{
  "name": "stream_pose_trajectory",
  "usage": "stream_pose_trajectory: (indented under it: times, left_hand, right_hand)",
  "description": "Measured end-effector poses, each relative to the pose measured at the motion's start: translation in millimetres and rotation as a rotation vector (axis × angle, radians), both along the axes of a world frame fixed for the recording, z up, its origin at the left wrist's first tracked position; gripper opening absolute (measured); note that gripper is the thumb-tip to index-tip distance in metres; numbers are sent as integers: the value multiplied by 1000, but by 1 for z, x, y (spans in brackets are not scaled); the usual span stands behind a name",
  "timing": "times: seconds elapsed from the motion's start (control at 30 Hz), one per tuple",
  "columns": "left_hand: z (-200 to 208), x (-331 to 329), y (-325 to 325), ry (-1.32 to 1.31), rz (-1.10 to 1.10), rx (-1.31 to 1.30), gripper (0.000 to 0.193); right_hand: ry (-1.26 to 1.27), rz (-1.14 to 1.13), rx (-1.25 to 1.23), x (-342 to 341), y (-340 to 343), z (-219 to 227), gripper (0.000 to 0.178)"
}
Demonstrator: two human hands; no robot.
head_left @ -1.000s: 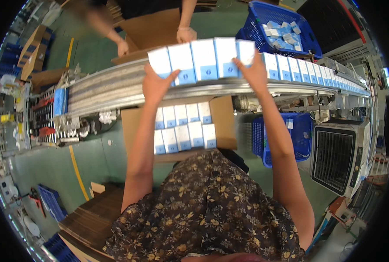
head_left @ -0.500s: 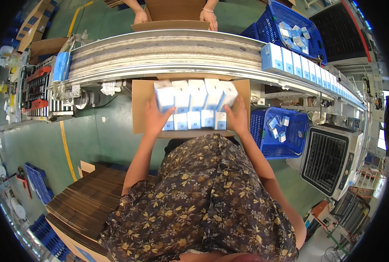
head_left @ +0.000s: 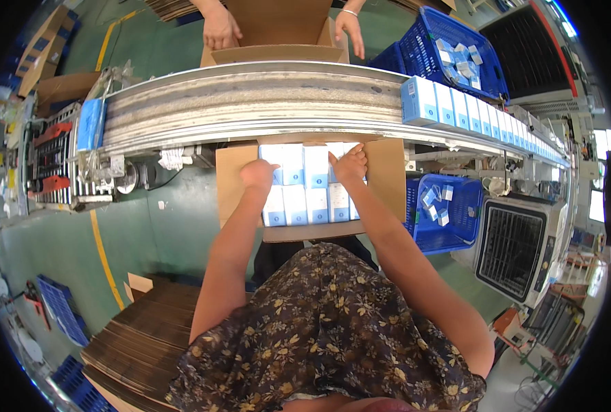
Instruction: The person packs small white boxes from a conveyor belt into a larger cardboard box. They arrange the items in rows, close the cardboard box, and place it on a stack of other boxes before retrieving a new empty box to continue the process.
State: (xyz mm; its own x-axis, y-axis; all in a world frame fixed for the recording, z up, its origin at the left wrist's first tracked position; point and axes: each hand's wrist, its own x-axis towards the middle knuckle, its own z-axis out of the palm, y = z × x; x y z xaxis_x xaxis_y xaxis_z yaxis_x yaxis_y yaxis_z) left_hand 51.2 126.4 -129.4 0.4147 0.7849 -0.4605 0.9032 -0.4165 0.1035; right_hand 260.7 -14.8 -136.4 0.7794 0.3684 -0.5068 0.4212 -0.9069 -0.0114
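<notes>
Below the conveyor stands an open carton (head_left: 385, 175) with two rows of white-and-blue small boxes (head_left: 317, 204) in it. My left hand (head_left: 256, 174) is at the left end of the far row, its thumb against a box and its other fingers hidden. At the far right corner, my right hand (head_left: 350, 166) lies over the box tops with its fingers stretched out. Neither hand lifts a box.
The conveyor (head_left: 250, 96) crosses ahead, with a line of similar boxes (head_left: 456, 108) on its right. Blue baskets (head_left: 449, 237) holding boxes stand at right. Flattened cartons (head_left: 141, 329) are stacked at lower left. Across the conveyor, a co-worker's hands (head_left: 221, 29) are beside another carton (head_left: 278, 53).
The far row of boxes, held raised between my hands, has gone down into the carton beside the near row. My right hand has shifted onto the tops. The co-worker's hands have come off the carton flap.
</notes>
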Motion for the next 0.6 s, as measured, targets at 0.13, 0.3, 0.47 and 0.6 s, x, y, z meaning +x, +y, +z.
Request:
stream_pose_trajectory:
  times: [0.13,0.3,0.47,0.6]
  left_hand:
    - [-13,-10,11,-72,-77,-12,54]
    - [-25,-67,0,-911,-9,5,25]
    - [0,-172,-14,-686,244,490,79]
    - [-22,-191,-9,-933,55,21,91]
  right_hand:
    - [-278,545,-38,-4,-36,26,72]
    - [-154,943,492,-54,-61,37,55]
    - [26,849,250,-31,-37,39,55]
    - [-311,507,245,33,-148,62,60]
